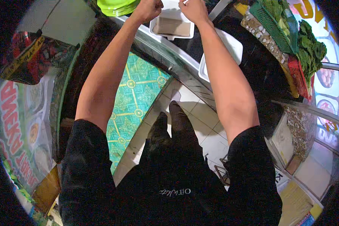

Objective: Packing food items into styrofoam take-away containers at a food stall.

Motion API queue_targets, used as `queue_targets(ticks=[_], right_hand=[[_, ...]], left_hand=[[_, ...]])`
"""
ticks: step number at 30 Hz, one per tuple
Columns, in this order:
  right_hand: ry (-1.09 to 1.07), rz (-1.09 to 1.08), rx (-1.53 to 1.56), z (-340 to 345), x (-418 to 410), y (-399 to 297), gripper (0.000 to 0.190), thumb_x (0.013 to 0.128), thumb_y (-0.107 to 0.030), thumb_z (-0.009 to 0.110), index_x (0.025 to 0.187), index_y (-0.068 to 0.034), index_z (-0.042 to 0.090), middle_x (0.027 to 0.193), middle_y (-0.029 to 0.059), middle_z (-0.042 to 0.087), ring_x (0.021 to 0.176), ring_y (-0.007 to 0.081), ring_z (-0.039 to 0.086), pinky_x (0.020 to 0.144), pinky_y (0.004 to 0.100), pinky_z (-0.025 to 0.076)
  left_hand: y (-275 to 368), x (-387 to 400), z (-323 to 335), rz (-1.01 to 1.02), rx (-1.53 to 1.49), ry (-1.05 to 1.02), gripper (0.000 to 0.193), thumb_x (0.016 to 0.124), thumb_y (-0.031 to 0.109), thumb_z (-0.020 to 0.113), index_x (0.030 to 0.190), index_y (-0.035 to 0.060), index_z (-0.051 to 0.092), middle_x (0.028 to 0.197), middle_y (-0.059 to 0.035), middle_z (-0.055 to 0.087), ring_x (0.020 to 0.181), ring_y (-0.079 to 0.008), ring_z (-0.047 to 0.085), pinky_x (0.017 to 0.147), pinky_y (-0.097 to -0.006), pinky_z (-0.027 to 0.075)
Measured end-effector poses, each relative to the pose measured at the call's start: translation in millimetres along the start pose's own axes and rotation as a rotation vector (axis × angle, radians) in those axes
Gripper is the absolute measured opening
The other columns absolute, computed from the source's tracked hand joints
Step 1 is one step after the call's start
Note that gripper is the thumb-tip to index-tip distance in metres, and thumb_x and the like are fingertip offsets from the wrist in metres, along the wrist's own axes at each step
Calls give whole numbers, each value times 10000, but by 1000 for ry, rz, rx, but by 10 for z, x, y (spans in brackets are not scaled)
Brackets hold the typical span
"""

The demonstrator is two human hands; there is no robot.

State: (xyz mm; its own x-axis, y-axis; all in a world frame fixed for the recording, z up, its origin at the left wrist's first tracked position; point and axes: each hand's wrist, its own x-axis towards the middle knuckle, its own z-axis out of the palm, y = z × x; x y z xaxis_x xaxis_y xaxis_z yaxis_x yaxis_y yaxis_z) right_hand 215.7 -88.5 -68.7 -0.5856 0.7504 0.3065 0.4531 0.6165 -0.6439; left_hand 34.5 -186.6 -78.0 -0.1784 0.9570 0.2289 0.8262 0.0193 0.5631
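Note:
At the top edge, my left hand (150, 10) has its fingers curled by the left side of a white foam food box (172, 36). My right hand (193, 10) is bent over the box's right side, its fingertips cut off by the picture's edge. Whether either hand holds something cannot be told. A brown sheet, perhaps paper, lines the box (172, 26). Beneath my right forearm, a second white foam box (233, 46) is partly hidden on the dark counter. Bright green plates (117, 7) are stacked just left of my left hand.
Right of the dark counter stand a green plastic basket (274, 26) with leafy greens (310, 48) and a red basket (296, 75). A metal counter edge (169, 48) crosses in front of me. A printed banner (25, 127) hangs at left, above a tiled floor (197, 113) and teal patterned covering (132, 99).

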Motion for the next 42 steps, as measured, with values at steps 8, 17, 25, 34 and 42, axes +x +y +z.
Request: queue_targets(ticks=[8, 17, 25, 34, 42], right_hand=[[-171, 20, -17, 441, -381, 217, 229, 760, -249, 676, 921, -93, 724, 876, 161, 717, 851, 345, 695, 846, 413, 548], [-339, 127, -90, 423, -742, 136, 315, 780, -255, 705, 1056, -104, 723, 1004, 173, 702, 955, 342, 677, 907, 415, 521], [-437, 115, -171, 406, -817, 107, 276, 844, -271, 691, 1077, -124, 713, 1023, 190, 692, 959, 352, 667, 875, 426, 506], [-315, 187, -147, 602, -828, 204, 212, 870, -200, 611, 1026, -100, 715, 947, 214, 683, 917, 377, 660, 852, 423, 506], [-382, 133, -187, 573, -803, 256, 251, 845, -236, 641, 1016, -67, 713, 998, 205, 684, 961, 380, 653, 898, 449, 501]], left_hand=[[-285, -397, 234, 104, 92, -91, 241, 790, 155, 652, 1001, 51, 704, 951, -189, 695, 876, -375, 674, 806, -433, 532], [-249, -590, 514, 6, 33, -296, 280, 807, 165, 680, 1060, 45, 703, 999, -185, 696, 914, -357, 679, 828, -423, 535], [-318, -643, 605, 140, 94, -164, 263, 824, 179, 675, 1038, 28, 700, 989, -193, 692, 904, -370, 676, 831, -440, 535], [-356, -596, 630, 187, 189, -214, 204, 838, 204, 658, 974, 59, 700, 939, -198, 684, 887, -401, 654, 805, -457, 530], [-302, -574, 720, 153, 177, -255, 185, 849, 219, 633, 906, 49, 679, 901, -194, 677, 864, -408, 649, 782, -474, 522]])
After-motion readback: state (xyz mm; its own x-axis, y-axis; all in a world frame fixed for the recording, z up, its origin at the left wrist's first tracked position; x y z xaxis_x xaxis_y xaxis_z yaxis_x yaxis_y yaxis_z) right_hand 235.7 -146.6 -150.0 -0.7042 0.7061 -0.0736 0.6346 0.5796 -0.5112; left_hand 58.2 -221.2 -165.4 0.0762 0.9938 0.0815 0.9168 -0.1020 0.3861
